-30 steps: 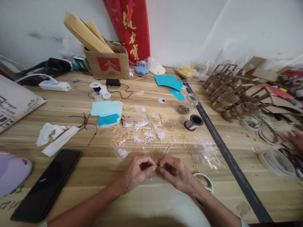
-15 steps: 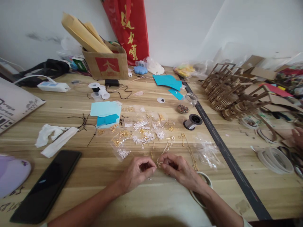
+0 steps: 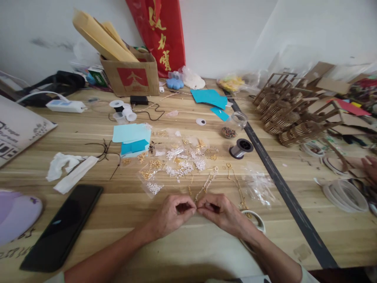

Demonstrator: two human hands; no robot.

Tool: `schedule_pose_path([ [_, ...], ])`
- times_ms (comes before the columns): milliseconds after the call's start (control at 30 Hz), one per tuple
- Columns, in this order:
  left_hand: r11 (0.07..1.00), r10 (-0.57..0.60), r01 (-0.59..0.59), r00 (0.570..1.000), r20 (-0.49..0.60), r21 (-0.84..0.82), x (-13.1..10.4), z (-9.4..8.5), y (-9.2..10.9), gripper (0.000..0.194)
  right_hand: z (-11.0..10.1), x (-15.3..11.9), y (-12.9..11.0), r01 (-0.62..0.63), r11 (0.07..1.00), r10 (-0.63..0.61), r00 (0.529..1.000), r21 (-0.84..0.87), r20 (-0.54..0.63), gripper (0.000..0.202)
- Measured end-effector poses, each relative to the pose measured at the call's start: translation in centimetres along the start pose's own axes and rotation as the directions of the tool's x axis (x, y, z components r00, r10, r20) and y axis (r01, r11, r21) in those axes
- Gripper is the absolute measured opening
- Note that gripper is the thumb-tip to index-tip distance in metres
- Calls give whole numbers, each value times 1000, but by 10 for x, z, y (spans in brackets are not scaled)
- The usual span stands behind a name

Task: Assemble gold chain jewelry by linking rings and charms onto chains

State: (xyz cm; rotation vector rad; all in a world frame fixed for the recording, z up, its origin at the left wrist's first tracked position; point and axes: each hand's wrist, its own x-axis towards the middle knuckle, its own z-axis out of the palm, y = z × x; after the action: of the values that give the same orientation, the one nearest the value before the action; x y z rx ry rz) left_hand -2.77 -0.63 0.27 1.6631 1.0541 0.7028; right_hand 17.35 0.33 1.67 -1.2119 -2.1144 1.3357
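Note:
My left hand and my right hand meet at the fingertips low in the middle of the view, both pinched. The near end of a thin silvery chain runs into the pinch of my right hand. What my left fingertips hold is too small to make out. Beyond the hands lie small bags of silver beads and gold findings. A gold chain lies to the right, its lower end by a white ring partly behind my right wrist.
A black phone lies at left. Right of the beads are a wire spool, a jar and clear plastic bags. Bamboo baskets stand farther right. Another person's hand shows at the right edge.
My fingertips have come together from a small gap, my right hand moving slightly left. The view has shifted a little.

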Motion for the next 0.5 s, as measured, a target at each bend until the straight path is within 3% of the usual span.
schedule_pose_path([
  [267, 986, 47, -51, 999, 27, 158, 3, -6, -3, 12, -2, -2, -3, 73, 994, -70, 996, -76, 49, 11],
  [500, 884, 144, -231, 961, 235, 405, 5, -24, -4, 13, -2, -1, -4, 114, 984, -101, 990, -137, 100, 13],
])
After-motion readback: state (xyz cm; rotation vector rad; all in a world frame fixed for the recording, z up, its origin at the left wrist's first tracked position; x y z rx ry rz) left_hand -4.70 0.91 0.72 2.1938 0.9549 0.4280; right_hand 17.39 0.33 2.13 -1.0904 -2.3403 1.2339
